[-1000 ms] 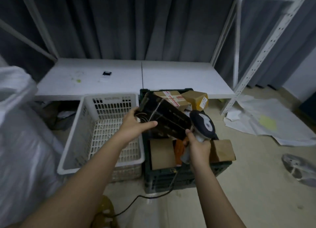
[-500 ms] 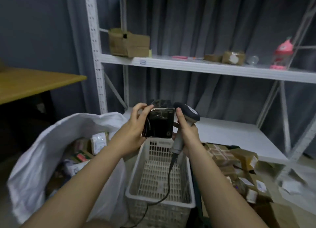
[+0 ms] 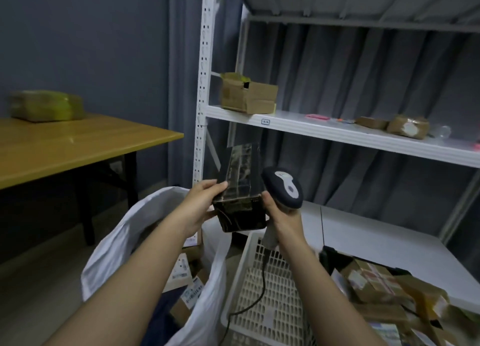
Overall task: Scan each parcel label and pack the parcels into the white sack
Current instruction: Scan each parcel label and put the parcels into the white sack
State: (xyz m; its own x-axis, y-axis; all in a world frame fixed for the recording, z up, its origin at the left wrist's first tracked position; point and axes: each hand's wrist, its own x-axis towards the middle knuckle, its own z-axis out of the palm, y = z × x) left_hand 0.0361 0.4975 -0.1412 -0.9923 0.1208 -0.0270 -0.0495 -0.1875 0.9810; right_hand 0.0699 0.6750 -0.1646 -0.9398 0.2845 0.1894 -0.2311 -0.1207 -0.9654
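Note:
My left hand (image 3: 201,202) grips a black taped parcel (image 3: 241,189), held upright in front of me over the gap between sack and basket. My right hand (image 3: 279,213) holds a dark handheld scanner (image 3: 283,187) by its handle, with fingertips touching the parcel's right side. The scanner's cable (image 3: 255,299) hangs down into the white basket. The white sack (image 3: 124,239) stands open at the lower left, with several labelled parcels (image 3: 187,283) inside it.
A white perforated basket (image 3: 262,301) sits below my hands. A dark crate with several cardboard parcels (image 3: 384,291) is at the lower right. White metal shelving (image 3: 324,132) holds a few boxes. A wooden table (image 3: 65,145) with a yellow-wrapped package stands at the left.
My view has swung left and up from the crate toward the sack and shelving. Both hands carried the black parcel and scanner along, and the parcel now stands more upright beside the sack's mouth.

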